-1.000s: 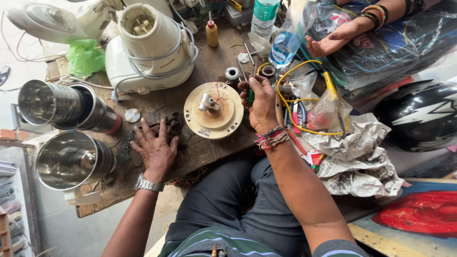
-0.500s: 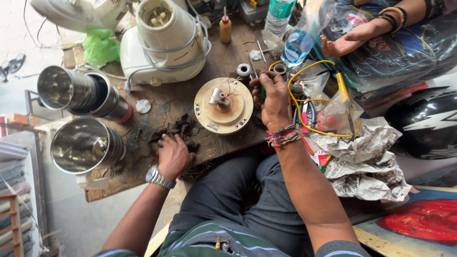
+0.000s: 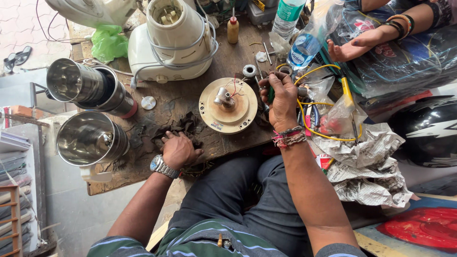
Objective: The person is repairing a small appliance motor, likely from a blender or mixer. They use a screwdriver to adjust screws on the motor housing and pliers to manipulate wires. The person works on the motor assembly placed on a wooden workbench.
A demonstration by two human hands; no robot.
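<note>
We see the right hand (image 3: 282, 100) at centre-right of the frame, fingers curled around a slim green-handled tool (image 3: 270, 93). It looks like a screwdriver, though most of it is hidden in the fist, so we cannot be sure. The tool's long axis runs roughly up-down in the frame, tip end toward the lower edge of the fist.

The round cream motor base (image 3: 228, 105) lies just to the left of that hand, nearly touching the knuckles, flat on the wooden workbench (image 3: 190, 90). Its metal shaft coupling (image 3: 223, 98) sits left of centre on the disc, with thin red wires beside it. So the right hand is clearly the nearer one; the disc is straight left of it.

The left hand (image 3: 177, 149) is lower left of the disc, palm down and fingers loosely spread on a dark rag or debris patch (image 3: 183, 126), holding nothing that we can make out.

Around: two steel mixer jars (image 3: 90, 114) at left, a white mixer body (image 3: 176, 43) at top centre, yellow wire (image 3: 328, 102) and crumpled newspaper (image 3: 371, 162) at right. Another person's hand (image 3: 352, 45) rests at upper right, apart from ours.
</note>
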